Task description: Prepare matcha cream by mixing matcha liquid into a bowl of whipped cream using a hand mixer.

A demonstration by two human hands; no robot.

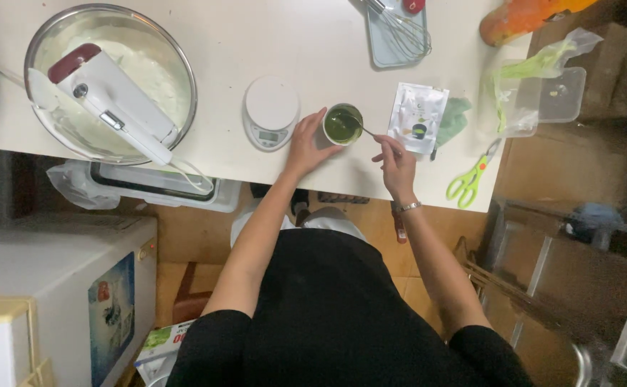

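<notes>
A small cup [343,124] of dark green liquid stands on the white table [313,43] near its front edge. My left hand [305,143] cups its left side. My right hand [395,159] pinches a thin spoon [362,129] whose tip dips into the green liquid. A white sachet [418,117] with a green picture lies just right of the cup, beside a green cloth [455,118].
A round white kitchen scale [271,112] sits left of the cup. A large metal bowl [110,80] of pale cream holds a white hand mixer [116,102]. A whisk [404,29] lies on a tray, green scissors [471,179] at the right edge, a plastic container [556,97] beyond.
</notes>
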